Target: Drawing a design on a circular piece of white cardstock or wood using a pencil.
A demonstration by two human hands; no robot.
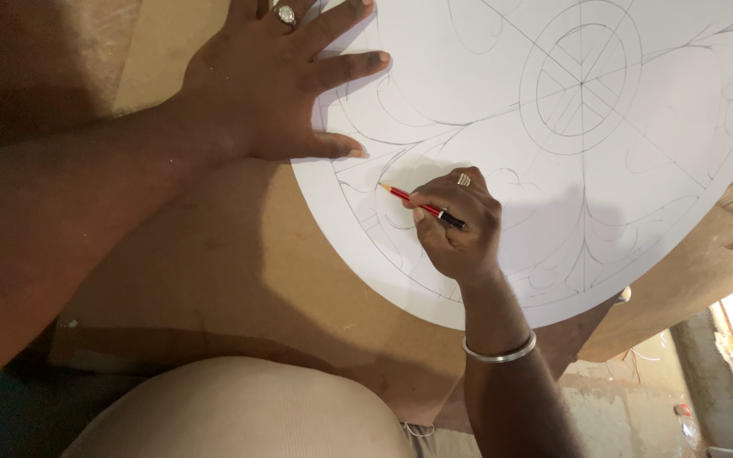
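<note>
The left hand [269, 80] is lying flat with spread fingers at ten o'clock, pinning the round drawing sheet [638, 229]; the right hand [460, 225] is pinching a red pencil [422, 206], tracing.

Both forearms are bare, with no sleeves. The left hand [269, 89] wears a ring with a pale oval stone [286, 13]. The right hand [460, 225] wears a silver finger ring [464, 179], and a plain silver bangle [500, 350] circles its wrist.

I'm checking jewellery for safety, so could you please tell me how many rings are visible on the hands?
2: one ring on the left hand, one ring on the right hand. Others may be hidden.
</note>
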